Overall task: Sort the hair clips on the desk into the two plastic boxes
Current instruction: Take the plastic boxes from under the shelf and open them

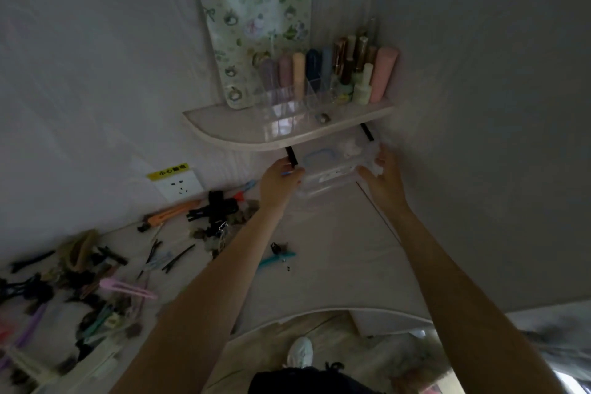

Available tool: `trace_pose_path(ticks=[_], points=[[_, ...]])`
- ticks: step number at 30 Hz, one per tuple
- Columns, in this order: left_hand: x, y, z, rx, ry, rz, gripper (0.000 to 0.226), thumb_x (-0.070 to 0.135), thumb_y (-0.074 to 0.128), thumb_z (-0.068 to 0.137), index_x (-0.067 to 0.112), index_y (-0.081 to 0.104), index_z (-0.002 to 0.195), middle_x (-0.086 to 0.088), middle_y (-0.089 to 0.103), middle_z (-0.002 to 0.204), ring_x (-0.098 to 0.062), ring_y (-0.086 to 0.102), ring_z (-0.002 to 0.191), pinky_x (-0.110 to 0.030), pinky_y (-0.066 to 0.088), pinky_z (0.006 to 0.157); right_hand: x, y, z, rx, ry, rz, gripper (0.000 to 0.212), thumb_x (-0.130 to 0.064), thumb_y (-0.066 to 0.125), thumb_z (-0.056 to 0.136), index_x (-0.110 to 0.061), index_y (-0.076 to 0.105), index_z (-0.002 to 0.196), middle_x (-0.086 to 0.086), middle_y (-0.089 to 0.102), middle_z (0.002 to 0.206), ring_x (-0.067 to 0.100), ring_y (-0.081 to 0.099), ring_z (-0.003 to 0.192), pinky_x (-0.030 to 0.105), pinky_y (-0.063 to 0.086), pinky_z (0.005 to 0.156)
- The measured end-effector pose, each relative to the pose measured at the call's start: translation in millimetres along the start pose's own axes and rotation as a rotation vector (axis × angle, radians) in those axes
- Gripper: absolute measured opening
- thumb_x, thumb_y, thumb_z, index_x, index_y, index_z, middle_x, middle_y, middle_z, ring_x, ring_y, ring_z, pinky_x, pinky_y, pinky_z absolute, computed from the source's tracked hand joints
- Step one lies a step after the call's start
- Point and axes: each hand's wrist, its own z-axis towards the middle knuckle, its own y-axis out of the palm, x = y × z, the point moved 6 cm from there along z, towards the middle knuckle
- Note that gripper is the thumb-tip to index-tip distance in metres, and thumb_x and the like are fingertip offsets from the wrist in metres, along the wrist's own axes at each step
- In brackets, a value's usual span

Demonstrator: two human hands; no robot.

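Dim view down over a pale desk (335,253) set against a wall. Both bare arms reach forward to a clear plastic box (329,174) with a blue handle, sitting at the desk's far edge, tucked under a small wall shelf (230,133). The left hand (278,184) holds the box's left end with fingers curled round it; the right hand (382,176) grips its right end, fingers wrapped over the corner. The hair clips (96,281) lie scattered in a dense heap along the desk's left side, well apart from the box, with a teal clip (276,257) alone nearer the middle. The step appears to be fetching the box; it is best drawn straight toward the desk's near edge, kept low and level to clear the shelf's black brackets, and set down near the clips. Only one box can be made out; whether a second sits behind it is unclear. The box's contents are hazy, its lower edge hard to trace, and the clips at the frame's left are cut off and blurred.
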Motion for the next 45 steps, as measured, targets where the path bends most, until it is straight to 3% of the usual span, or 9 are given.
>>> trace_pose_path(ticks=[4,8,12,16,21,27,32,38,45], points=[[-10.4,-8.7,-36.5,-0.034,0.048,0.018,0.019,0.012,0.063,0.08,0.025,0.061,0.094,0.006,0.067,0.078,-0.017,0.068,0.078,-0.037,0.057,0.08,6.6,-33.3,-47.1,0.204,0.031,-0.082,0.05,-0.028,0.059,0.088,-0.017,0.042,0.133,0.002,0.051,0.095,0.02,0.055,0.085,0.028,0.042,0.079],[-33.9,-9.5,-70.8,-0.142,0.055,0.094,0.021,0.013,0.06,0.082,0.03,0.061,0.095,0.01,0.066,0.081,-0.001,0.064,0.067,-0.022,0.056,0.068,26.5,-51.6,-91.0,0.176,0.118,-0.253,0.023,-0.041,0.05,0.091,-0.02,0.054,0.098,0.001,0.058,0.078,0.026,0.061,0.072,0.03,0.043,0.064],[-60.0,-0.6,-96.7,-0.177,0.02,0.226,0.018,0.019,0.064,0.083,0.025,0.059,0.099,0.008,0.065,0.086,-0.008,0.064,0.076,-0.029,0.056,0.07,52.8,-56.7,-124.4,0.095,0.146,-0.502,0.031,-0.04,0.042,0.095,-0.01,0.051,0.094,0.002,0.054,0.073,0.023,0.05,0.066,0.031,0.036,0.06],[-65.5,5.6,-117.1,-0.082,0.152,0.364,0.019,0.032,0.061,0.087,0.014,0.061,0.094,0.0,0.067,0.081,-0.017,0.064,0.07,-0.029,0.05,0.064,68.4,-64.2,-145.3,0.094,0.189,-0.534,0.032,-0.04,0.036,0.097,-0.011,0.049,0.093,0.006,0.055,0.073,0.026,0.051,0.064,0.031,0.037,0.059],[-96.1,11.2,-123.9,-0.13,0.036,0.413,0.024,0.025,0.053,0.093,0.002,0.058,0.098,-0.016,0.065,0.089,-0.03,0.063,0.08,-0.042,0.052,0.072,84.3,-64.5,-157.2,0.026,0.308,-0.494,0.03,-0.034,0.032,0.097,-0.012,0.048,0.085,0.021,0.063,0.089,0.037,0.061,0.079,0.039,0.048,0.072],[-128.5,10.9,-114.1,-0.167,-0.25,0.134,0.016,0.022,0.052,0.093,0.007,0.055,0.089,-0.008,0.058,0.084,-0.021,0.062,0.082,-0.028,0.057,0.069,98.3,-54.0,-152.9,-0.128,0.382,-0.669,0.035,-0.033,0.034,0.098,-0.007,0.046,0.118,0.021,0.061,0.109,0.035,0.058,0.095,0.039,0.045,0.076],[-139.0,6.4,-100.3,-0.19,-0.381,-0.04,0.014,0.022,0.049,0.095,0.012,0.059,0.095,-0.002,0.064,0.086,-0.016,0.063,0.078,-0.026,0.057,0.065,76.5,-34.5,-160.7,-0.189,-0.082,-0.764,0.063,-0.038,0.062,0.084,-0.018,0.035,0.137,0.014,0.031,0.144,0.033,0.027,0.133,0.047,0.034,0.104],[-146.4,-8.5,-85.1,-0.163,-0.35,0.049,0.026,0.021,0.045,0.097,0.006,0.057,0.116,-0.011,0.061,0.101,-0.023,0.062,0.086,-0.03,0.054,0.071,75.4,2.3,-144.7,-0.57,-0.241,-0.915,0.086,-0.05,0.076,0.065,-0.029,0.032,0.136,0.013,-0.009,0.156,0.032,-0.019,0.143,0.053,0.0,0.118],[-144.2,-10.5,-85.5,-0.185,-0.243,0.07,0.021,0.014,0.043,0.097,0.006,0.062,0.093,-0.003,0.064,0.078,-0.001,0.065,0.055,-0.015,0.054,0.051,73.1,3.8,-126.2,-0.666,-0.082,-0.895,0.094,-0.053,0.08,0.057,-0.034,0.029,0.133,0.013,-0.01,0.156,0.031,-0.014,0.143,0.056,0.008,0.114]])
